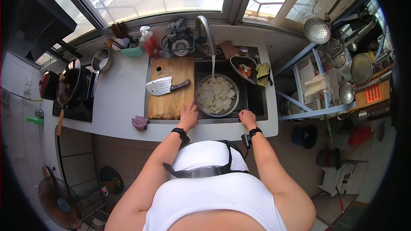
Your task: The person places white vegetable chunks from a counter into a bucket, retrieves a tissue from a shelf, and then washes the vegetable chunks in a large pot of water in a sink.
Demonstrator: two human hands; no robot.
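My left hand (188, 115) rests on the near right corner of a wooden cutting board (170, 109), fingers somewhat apart and holding nothing. On the board lies a cleaver (160, 86) with a dark handle. My right hand (247, 117) is curled at the sink's front edge; whether anything is inside it cannot be told. Between the hands, in the sink (253, 102), a round metal bowl (238, 98) holds pale sliced pieces in water. Water runs into it from a curved faucet (210, 35). Behind to the right sits a strainer basket (236, 59) with food scraps.
A yellow-green cloth (263, 72) hangs at the sink's right side. A purple cloth (139, 123) lies on the counter. Farther left are a small saucepan (102, 60) and a lidded pan (69, 81) on the stove. A soap bottle (149, 41) stands behind the board. Right is a utensil rack (313, 114).
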